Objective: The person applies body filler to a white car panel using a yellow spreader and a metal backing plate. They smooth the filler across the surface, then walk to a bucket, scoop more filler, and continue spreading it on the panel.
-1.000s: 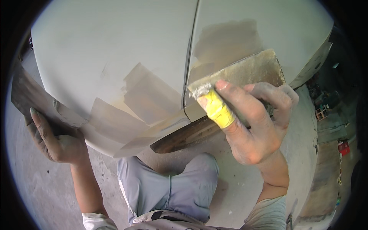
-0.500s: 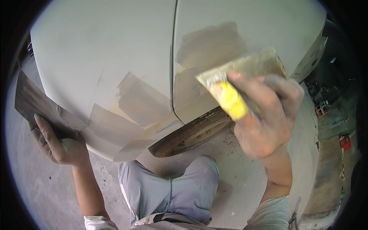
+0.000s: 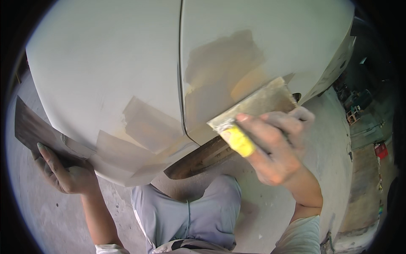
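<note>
My left hand point(image 3: 65, 171) grips a dark, flat plate point(image 3: 38, 129) with grey filler on it, at the left beside the pale vehicle panel point(image 3: 97, 55). My right hand point(image 3: 279, 150) holds a wide, scuffed spreader point(image 3: 260, 99) at the lower part of the right-hand panel point(image 3: 296, 42); whether its edge touches is unclear. Yellow tape point(image 3: 240, 139) wraps one finger, with pale paste near that fingertip. Grey-brown and tan filler patches point(image 3: 218, 59) lie on both sides of the vertical panel seam point(image 3: 182, 84). The fingertips behind the plate are partly hidden.
Below the panels is a dark, rusty opening or wheel point(image 3: 186, 161) over the concrete floor point(image 3: 59, 220). My bent knees point(image 3: 182, 207) are close beneath it. At the far right are dim clutter, a red object point(image 3: 381, 150) and a board-like surface point(image 3: 361, 186).
My right hand and spreader went up and right, then down, ending lower on the right panel. The view shifted, so the panels sit lower and further left. My left hand still holds the plate.
</note>
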Motion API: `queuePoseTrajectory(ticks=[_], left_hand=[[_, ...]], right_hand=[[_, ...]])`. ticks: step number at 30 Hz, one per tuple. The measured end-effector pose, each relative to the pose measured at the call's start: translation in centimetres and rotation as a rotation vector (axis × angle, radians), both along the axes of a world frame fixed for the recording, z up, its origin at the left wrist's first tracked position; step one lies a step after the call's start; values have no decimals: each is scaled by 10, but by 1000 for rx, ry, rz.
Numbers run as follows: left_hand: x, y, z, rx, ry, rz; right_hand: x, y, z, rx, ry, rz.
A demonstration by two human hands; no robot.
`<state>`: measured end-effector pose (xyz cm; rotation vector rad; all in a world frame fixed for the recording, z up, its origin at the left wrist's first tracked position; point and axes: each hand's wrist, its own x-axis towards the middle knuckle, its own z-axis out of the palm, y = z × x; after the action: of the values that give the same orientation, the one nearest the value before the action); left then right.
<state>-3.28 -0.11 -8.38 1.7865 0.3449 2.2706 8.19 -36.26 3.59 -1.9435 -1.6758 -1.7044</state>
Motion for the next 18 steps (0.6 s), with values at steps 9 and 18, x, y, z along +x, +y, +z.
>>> queuePoseTrajectory(ticks=[9,18], left_hand=[[5,-4,1,-360,-403,-634],[-14,12,-17,210,184,379]], right_hand=[[19,33,50,67,-70,79],[6,22,23,-46,60,37]])
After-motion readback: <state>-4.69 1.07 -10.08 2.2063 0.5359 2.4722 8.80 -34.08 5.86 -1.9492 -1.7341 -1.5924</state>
